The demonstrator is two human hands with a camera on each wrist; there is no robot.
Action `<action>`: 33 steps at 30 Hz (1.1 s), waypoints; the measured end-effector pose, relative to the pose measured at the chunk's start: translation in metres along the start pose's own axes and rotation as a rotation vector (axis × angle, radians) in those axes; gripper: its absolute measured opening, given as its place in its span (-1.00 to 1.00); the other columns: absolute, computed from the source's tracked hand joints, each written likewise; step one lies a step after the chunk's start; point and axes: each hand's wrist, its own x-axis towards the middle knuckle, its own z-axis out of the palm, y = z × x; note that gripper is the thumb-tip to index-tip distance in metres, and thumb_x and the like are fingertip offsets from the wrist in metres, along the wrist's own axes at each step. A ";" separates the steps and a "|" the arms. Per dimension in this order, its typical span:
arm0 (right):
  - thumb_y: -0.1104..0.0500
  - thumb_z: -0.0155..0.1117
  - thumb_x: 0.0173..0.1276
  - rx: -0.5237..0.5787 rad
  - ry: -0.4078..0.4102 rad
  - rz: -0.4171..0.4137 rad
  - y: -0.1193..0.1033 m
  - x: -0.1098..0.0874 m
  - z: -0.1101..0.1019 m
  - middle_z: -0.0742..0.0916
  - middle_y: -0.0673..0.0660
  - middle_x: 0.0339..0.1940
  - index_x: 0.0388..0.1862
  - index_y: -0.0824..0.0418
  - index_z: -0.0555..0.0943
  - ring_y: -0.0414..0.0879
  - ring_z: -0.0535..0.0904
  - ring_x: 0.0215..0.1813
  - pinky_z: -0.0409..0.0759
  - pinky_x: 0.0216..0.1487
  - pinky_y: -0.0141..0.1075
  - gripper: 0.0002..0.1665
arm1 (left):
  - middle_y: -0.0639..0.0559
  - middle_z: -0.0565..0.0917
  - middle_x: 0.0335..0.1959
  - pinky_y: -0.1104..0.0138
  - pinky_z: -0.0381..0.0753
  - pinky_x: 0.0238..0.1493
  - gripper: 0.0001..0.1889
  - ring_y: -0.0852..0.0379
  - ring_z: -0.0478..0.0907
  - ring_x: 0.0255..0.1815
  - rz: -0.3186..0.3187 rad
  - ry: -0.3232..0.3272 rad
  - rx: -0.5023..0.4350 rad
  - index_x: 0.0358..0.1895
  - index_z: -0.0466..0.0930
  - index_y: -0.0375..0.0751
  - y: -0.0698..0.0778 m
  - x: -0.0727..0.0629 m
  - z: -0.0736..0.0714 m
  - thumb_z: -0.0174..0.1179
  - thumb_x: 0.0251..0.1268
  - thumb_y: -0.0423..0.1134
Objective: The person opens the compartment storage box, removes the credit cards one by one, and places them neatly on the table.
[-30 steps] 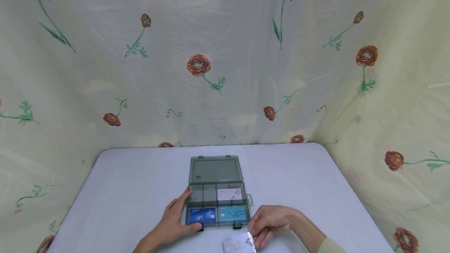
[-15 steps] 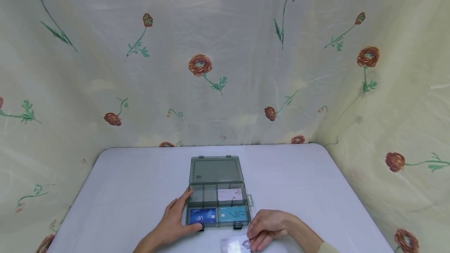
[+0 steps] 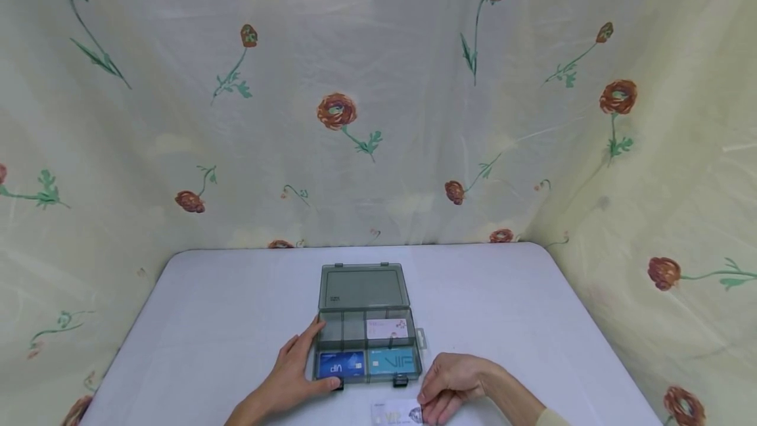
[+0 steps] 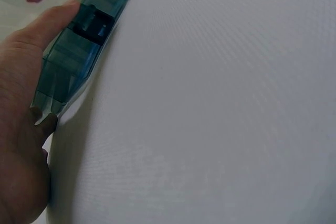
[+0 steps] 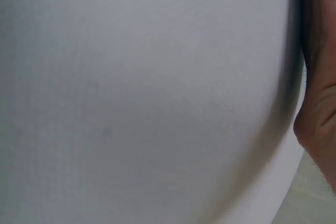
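Observation:
A translucent dark green plastic box (image 3: 367,381) lies with its lid (image 3: 363,286) raised back in the head view. Its compartments hold a blue VIP card (image 3: 341,364), a teal VIP card (image 3: 391,360) and a pale pink card (image 3: 387,329). My left hand (image 3: 292,370) grips the box's left side, thumb at the front latch and index finger along the far left edge; the left wrist view shows the thumb on the front wall. Just in front of the box, my right hand (image 3: 452,386) pinches a silvery white VIP card (image 3: 393,412) by its right end.
The box stands on a white table (image 3: 236,307) with rounded far corners. Behind and beside it hangs a pale curtain (image 3: 408,117) printed with red flowers. A hanger tab (image 3: 421,338) sticks out from the box's right side.
My right hand has lowered the silvery white card slightly toward the table's near side, and the card now appears flatter. The left hand and the box have stayed in place.

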 end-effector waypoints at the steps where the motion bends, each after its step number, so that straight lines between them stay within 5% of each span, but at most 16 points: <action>1: 0.28 0.36 0.32 -0.002 0.000 -0.002 0.000 0.000 0.000 0.80 0.18 -0.45 -0.22 0.43 0.74 -0.14 0.77 -0.41 0.73 -0.35 -0.35 -0.80 | -0.17 0.03 0.64 -0.17 -0.18 0.54 0.16 -0.19 0.11 0.59 -0.001 -0.001 0.000 0.62 -0.02 -0.06 0.000 0.000 0.000 0.42 0.04 0.32; 33: 0.22 0.38 0.32 -0.024 -0.001 0.006 -0.004 -0.003 -0.005 0.81 0.22 -0.41 -0.20 0.44 0.75 -0.14 0.78 -0.40 0.73 -0.34 -0.34 -0.75 | -0.16 0.03 0.64 -0.17 -0.18 0.54 0.18 -0.20 0.10 0.59 0.002 0.000 0.011 0.62 -0.04 -0.05 -0.002 0.001 0.001 0.41 0.03 0.35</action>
